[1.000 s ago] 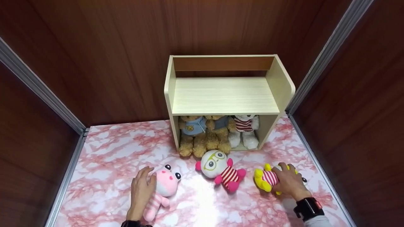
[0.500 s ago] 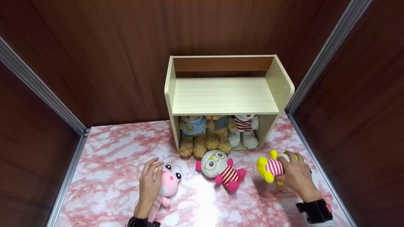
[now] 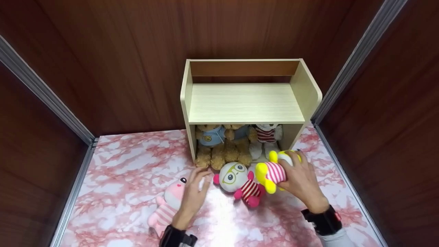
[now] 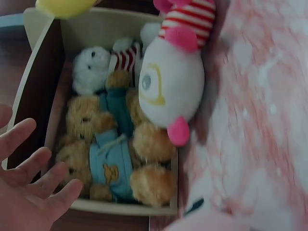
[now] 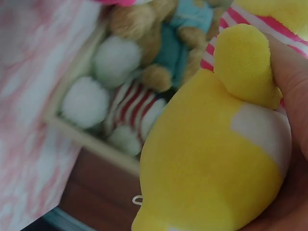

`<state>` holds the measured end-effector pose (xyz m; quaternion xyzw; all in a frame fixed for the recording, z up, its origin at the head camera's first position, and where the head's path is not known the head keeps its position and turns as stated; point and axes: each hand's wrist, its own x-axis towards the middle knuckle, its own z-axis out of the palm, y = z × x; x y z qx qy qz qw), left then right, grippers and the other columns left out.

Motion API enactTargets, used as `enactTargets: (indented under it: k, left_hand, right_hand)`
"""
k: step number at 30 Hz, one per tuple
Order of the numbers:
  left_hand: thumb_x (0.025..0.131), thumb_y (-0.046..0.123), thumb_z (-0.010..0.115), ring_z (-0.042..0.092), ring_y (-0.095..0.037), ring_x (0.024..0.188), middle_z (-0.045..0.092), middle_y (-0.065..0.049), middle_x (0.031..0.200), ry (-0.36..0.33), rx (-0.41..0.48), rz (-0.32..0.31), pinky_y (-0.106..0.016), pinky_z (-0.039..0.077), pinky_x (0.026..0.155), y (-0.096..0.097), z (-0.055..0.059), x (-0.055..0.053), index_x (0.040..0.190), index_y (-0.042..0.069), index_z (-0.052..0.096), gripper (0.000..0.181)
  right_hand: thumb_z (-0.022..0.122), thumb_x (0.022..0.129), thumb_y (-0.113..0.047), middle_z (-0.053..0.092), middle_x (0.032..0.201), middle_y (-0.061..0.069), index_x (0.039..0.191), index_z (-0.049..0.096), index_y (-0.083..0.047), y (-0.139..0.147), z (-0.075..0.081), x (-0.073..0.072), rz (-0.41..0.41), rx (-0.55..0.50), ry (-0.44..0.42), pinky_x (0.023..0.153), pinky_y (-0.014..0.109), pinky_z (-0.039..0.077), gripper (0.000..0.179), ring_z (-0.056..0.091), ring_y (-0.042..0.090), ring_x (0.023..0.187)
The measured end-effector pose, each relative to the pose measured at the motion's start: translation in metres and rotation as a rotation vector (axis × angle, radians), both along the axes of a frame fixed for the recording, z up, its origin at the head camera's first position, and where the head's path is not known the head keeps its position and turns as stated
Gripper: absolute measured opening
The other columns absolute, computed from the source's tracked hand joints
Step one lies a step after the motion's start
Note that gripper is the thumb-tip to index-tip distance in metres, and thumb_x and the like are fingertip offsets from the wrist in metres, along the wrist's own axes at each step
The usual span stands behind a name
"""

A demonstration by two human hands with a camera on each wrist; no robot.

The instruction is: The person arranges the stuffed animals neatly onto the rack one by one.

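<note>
Clasping yellow doll [image 3: 272,172] in right grip [image 3: 300,175] at head view's four o'clock, spreading left grip [image 3: 196,190] near seven. Seeing bear faces [image 4: 81,113] in left-wrist view, mostly hidden from head by shelf [image 3: 245,103]. Meeting pink-eared doll [image 3: 239,181] part-blocking shelf at six.

The person's hands in use: the left hand [image 3: 194,195] extends forward, its fingers [image 4: 36,164] spread apart and slightly bent, and the right hand [image 3: 301,176] is curled in a grip, with the left wrist [image 3: 183,219] and the right wrist [image 3: 318,205] both slanting inward from the lower part of the head view.
</note>
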<state>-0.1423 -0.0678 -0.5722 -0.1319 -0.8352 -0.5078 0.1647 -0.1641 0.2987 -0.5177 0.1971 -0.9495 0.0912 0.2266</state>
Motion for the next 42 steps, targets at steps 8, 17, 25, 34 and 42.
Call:
enactTargets:
  k: [8,17,25,34,42]
  left_hand:
    - [0.107,0.022,0.055,0.052,-0.041,0.135,0.053,-0.02,0.147,-0.13,0.137,-0.195,-0.054,0.044,0.111,0.043,0.007,-0.006,0.144,0.001,0.054,0.042]
    - [0.093,0.024,0.076,0.061,-0.031,0.125,0.048,-0.016,0.152,-0.273,0.373,-0.358,-0.036,0.058,0.094,0.074,0.007,-0.012,0.152,0.01,0.049,0.066]
    - [0.093,0.015,0.078,0.063,-0.021,0.112,0.062,-0.01,0.135,-0.221,0.452,-0.262,-0.034,0.058,0.09,0.085,-0.001,-0.008,0.136,0.01,0.063,0.046]
    - [0.093,0.014,0.077,0.063,-0.023,0.108,0.061,-0.013,0.13,-0.296,0.672,-0.104,-0.034,0.058,0.087,0.083,-0.008,-0.003,0.133,0.008,0.063,0.043]
    - [0.094,0.004,0.072,0.064,-0.022,0.104,0.06,-0.016,0.124,-0.199,0.801,-0.036,-0.031,0.058,0.085,0.082,-0.015,-0.001,0.134,0.0,0.057,0.043]
  right_hand:
    - [0.096,0.057,-0.029,0.053,0.142,0.02,0.125,0.067,-0.017,-0.039,0.012,-0.006,0.074,0.031,-0.036,0.088,0.07,0.05,0.075,0.044,0.051,0.131]
    - [0.1,0.053,-0.037,0.052,0.141,0.023,0.129,0.064,-0.017,-0.065,0.005,-0.006,0.149,0.08,-0.004,0.088,0.071,0.052,0.086,0.045,0.051,0.132]
    - [0.103,0.056,-0.036,0.047,0.147,0.025,0.136,0.062,-0.018,-0.072,-0.001,-0.004,0.173,0.073,-0.005,0.093,0.075,0.047,0.092,0.038,0.057,0.138]
    - [0.092,0.07,-0.055,0.026,0.166,0.025,0.155,0.047,-0.011,-0.053,-0.014,-0.005,0.204,-0.165,0.063,0.119,0.07,0.019,0.106,0.015,0.054,0.152]
    - [0.078,0.086,-0.058,0.034,0.16,0.028,0.156,0.037,0.002,-0.051,-0.049,0.005,0.125,-0.527,0.117,0.125,0.048,0.022,0.101,0.031,0.05,0.147]
